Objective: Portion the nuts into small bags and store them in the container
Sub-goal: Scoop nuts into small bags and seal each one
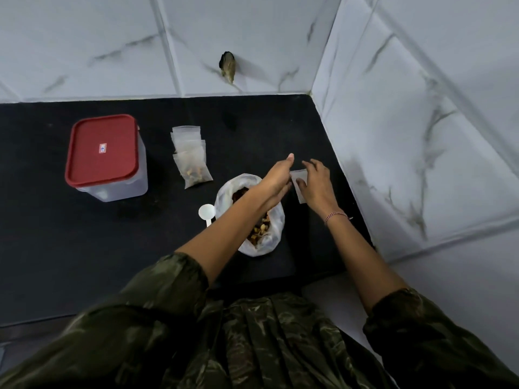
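While the left hand [276, 178] is reaching across the open nut bag [250, 217] just right of the frame's centre, the right hand [316, 183] is holding a small empty bag [298, 189] against the black tabletop [84, 248]. The right thumb is lying across the front of that little bag and the other fingers are curving, slightly spread, over its upper edge, so the bag is being pinched between them. The left fingers are lying straight and close together, pointing at the bag's left edge, with the thumb sticking up apart from them; whether they are touching the plastic cannot be told. A red-and-white bracelet [335, 216] is circling the right wrist.

The nut bag is lying open below the left forearm, mixed nuts showing in its mouth. A white scoop [207, 212] is resting just beside its left side, bowl upward. Higher and left of centre, a filled small bag [195, 171] is lying on the tabletop, partly overlapping a short stack of empty bags [186, 136] above it. In the left part of the frame the clear container [118, 186] is standing upright, well apart from the hands, its red lid [102, 150] sitting on top. Marbled wall tiles [421, 108] are filling the top and right of the frame, and dark green sleeves [168, 290] are covering both upper arms at the bottom
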The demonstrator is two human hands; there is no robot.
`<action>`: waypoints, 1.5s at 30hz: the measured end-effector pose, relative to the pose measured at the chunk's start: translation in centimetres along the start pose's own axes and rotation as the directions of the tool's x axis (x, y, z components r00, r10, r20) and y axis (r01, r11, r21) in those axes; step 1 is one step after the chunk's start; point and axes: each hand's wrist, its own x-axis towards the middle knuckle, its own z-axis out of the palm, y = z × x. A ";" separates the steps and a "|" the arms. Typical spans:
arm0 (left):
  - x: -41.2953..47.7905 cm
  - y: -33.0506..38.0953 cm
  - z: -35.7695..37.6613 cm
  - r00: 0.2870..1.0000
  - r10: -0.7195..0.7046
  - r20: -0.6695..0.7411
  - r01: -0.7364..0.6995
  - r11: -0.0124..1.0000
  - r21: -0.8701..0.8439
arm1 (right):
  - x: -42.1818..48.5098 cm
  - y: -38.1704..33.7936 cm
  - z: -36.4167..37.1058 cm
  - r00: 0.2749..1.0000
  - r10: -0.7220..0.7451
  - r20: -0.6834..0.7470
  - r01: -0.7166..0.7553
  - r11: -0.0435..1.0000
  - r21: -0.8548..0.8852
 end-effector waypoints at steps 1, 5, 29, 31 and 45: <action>0.4 0.0 0.5 1.000 -0.006 0.012 0.006 1.000 -0.015 | 0.1 0.6 0.1 1.000 0.004 0.027 -0.004 1.000 -0.010; 2.5 -1.0 1.9 0.999 -0.048 -0.009 0.048 0.999 -0.004 | 0.8 2.3 0.4 0.993 0.042 0.109 -0.044 0.999 0.021; 1.2 -2.7 2.6 0.963 0.047 -0.265 -0.067 0.995 -0.068 | 0.6 1.4 -1.1 0.932 0.334 0.138 -0.304 0.517 0.800; 0.4 -1.9 1.9 0.936 0.133 -0.327 -0.153 0.988 -0.034 | 0.1 0.2 -1.7 0.942 0.310 0.126 -0.272 0.490 0.828; -3.1 -1.4 -5.0 0.879 0.420 -0.224 -0.431 0.902 0.001 | -1.6 -6.8 -1.8 0.995 0.089 0.050 -0.094 0.604 0.791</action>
